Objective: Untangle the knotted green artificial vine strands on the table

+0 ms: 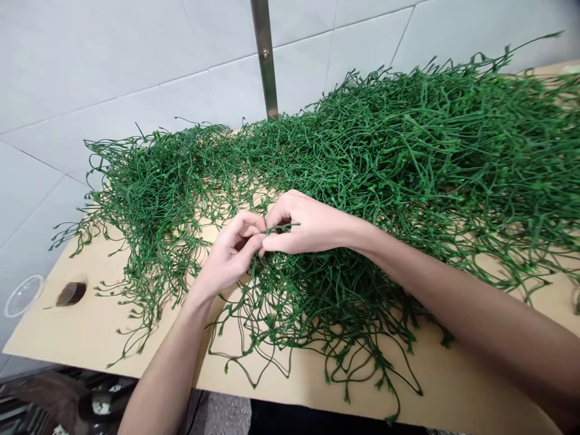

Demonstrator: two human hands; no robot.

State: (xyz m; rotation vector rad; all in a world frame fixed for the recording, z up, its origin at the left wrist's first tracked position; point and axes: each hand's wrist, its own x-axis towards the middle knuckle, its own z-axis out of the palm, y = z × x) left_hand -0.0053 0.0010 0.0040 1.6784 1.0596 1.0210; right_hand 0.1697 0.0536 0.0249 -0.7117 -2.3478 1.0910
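Desk (453,386) edge at 6 o'clock. Left hand (229,257) and right hand (312,228), mid-view, both pinching green stem (286,227). Looks mid-handling; finished vs remaining strands can't be told apart. Big tangled pile (435,133) at 2 o'clock, metal post (267,78) at 12.

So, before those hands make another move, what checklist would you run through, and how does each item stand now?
1. Left hand in position: ok, the left hand pinches at the green strand.
2. Right hand in position: ok, the right hand meets it there, fingertips close together.
3. Strand free of the rest: cannot tell, the fingers hide part of it.
4. Pile untangled: not ok, the green pile is a criss-crossing mass.
5. Everything within the tabletop: not ok, some stems poke past its left edge.
6. Dark round object clear of the hands: ok, it sits well off to the left.
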